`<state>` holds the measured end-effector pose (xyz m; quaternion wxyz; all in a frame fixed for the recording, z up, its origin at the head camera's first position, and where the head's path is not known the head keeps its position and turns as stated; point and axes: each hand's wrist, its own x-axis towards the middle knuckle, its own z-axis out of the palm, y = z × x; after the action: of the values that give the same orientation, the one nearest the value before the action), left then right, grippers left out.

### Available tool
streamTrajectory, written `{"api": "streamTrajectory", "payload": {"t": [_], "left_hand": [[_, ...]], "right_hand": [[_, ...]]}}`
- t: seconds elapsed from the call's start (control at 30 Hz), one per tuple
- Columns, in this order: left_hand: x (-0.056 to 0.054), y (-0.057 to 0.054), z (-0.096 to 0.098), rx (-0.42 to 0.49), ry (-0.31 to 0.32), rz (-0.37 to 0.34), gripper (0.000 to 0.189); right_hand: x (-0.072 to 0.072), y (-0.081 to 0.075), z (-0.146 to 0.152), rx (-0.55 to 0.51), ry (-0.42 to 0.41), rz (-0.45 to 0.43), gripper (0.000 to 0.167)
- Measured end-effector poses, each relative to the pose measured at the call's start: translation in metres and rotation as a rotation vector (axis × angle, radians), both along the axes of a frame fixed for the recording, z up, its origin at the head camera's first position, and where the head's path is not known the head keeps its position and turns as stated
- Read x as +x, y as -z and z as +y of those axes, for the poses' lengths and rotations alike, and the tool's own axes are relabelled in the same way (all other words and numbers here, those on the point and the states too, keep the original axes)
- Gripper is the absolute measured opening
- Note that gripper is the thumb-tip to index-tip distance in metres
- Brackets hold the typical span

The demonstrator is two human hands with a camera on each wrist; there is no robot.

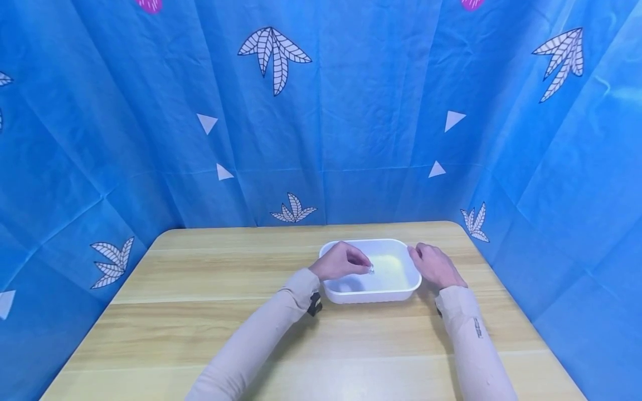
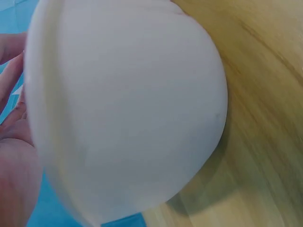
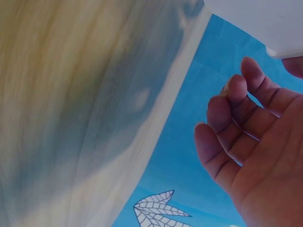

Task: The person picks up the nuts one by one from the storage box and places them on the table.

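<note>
A white rectangular plastic basin [image 1: 396, 296] with rounded corners stands on the table. My left hand [image 1: 343, 262] reaches over its left rim, and thumb and forefinger pinch a small, clear, shiny piece [image 1: 371, 269] above the basin's inside. The piece is too small to tell its kind. In the left wrist view the basin's outer wall [image 2: 137, 99] covers most of the left hand [image 2: 19, 175]. My right hand [image 1: 436, 264] holds the basin's right rim. In the right wrist view, its thumb lies at the rim and the other fingers [image 3: 220, 113] bend loosely outside the wall.
The light wood-grain table [image 1: 210, 312] has rounded back corners. A blue curtain [image 1: 351, 122] with white leaf prints hangs behind it and along both sides. Dark wrist straps [image 1: 314, 304] show below the sleeves.
</note>
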<state>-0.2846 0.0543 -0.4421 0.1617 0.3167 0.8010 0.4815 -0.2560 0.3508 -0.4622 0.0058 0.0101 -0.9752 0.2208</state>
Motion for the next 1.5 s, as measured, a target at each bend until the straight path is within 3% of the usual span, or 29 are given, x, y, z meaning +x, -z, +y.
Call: {"api": "streamTrajectory", "payload": {"t": [0.5, 0.7, 1.13, 1.5], "left_hand": [[-0.003, -0.004, -0.024, 0.028, -0.004, -0.011, 0.027], [-0.004, -0.007, -0.034, 0.033, -0.022, 0.009, 0.021], [-0.005, -0.010, -0.059, 0.060, -0.078, -0.015, 0.026], [-0.008, -0.011, -0.095, 0.092, -0.151, -0.004, 0.030]], "right_hand": [[-0.002, 0.004, 0.003, 0.005, 0.000, 0.006, 0.060], [-0.002, 0.003, 0.003, -0.001, 0.005, -0.015, 0.062], [0.002, 0.000, 0.002, -0.021, 0.002, -0.020, 0.064], [0.002, 0.000, 0.001, -0.023, -0.005, -0.031, 0.063]]}}
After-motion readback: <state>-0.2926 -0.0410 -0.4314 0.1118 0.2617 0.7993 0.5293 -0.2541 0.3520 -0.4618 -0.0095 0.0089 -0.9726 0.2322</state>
